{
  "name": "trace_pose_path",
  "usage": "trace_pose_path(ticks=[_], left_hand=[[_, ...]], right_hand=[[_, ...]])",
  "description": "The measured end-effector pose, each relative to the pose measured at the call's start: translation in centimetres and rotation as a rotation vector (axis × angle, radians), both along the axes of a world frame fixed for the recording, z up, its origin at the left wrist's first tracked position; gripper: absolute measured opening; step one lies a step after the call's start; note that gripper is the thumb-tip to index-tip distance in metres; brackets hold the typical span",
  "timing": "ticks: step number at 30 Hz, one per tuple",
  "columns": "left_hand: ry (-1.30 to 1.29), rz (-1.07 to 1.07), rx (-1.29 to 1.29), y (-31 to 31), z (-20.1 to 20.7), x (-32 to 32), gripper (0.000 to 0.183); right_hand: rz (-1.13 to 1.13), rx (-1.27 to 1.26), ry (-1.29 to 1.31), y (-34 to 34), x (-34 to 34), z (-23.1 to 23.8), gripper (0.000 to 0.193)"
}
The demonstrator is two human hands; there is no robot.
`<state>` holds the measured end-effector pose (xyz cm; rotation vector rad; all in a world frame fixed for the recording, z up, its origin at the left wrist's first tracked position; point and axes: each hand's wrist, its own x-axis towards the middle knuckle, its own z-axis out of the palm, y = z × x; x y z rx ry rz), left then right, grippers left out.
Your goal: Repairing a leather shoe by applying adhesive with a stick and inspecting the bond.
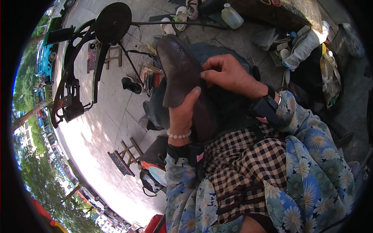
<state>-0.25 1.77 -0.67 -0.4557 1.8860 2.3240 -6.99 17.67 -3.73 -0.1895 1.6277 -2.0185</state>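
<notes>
A dark brown leather shoe [179, 64] with rows of small perforations lies over my lap, its toe pointing away from me. My left hand [184, 110] is closed on its near end, with the thumb pressed on the leather. Close to the shoe's right edge, my right hand [227, 73] has its thumb and forefinger pinched together; whatever is between them is too small to make out. A dark reddish-brown surface [204, 120] shows just right of my left wrist, and I cannot tell whether it belongs to the shoe.
A black cast-iron machine [79, 70] with a round plate stands at the left. Small stools [126, 157] sit on the paving, near a black shoe [131, 85]. Beyond my lap are several shoes [180, 18] and a plastic bottle [232, 16]. Bags [307, 48] crowd the right.
</notes>
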Motion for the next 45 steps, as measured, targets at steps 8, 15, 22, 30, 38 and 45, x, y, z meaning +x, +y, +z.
trace_pose_path(ticks=[8,15,22,30,38,45], left_hand=[[0.069,-0.013,-0.099,0.7,-0.5,-0.3,0.030],[0.034,-0.014,-0.128,0.5,-0.4,-0.2,0.027],[0.005,-0.007,-0.102,0.7,-0.2,-0.3,0.029],[-0.019,0.019,-0.081,0.6,0.1,0.0,0.029],[-0.074,0.118,0.122,0.5,1.6,0.5,0.035],[-0.133,0.194,0.458,0.1,1.2,0.7,0.039]], right_hand=[[-0.053,0.301,0.210,0.3,-0.3,0.1,0.027],[-0.004,0.154,0.190,0.6,-0.1,-0.7,0.022],[0.073,-0.009,0.009,1.1,-0.3,-0.6,0.021],[0.122,-0.106,0.018,1.0,-0.1,-1.4,0.016],[0.150,-0.078,0.054,0.5,0.1,0.3,0.023],[-0.070,-0.083,0.375,-1.0,0.8,1.3,0.036]])
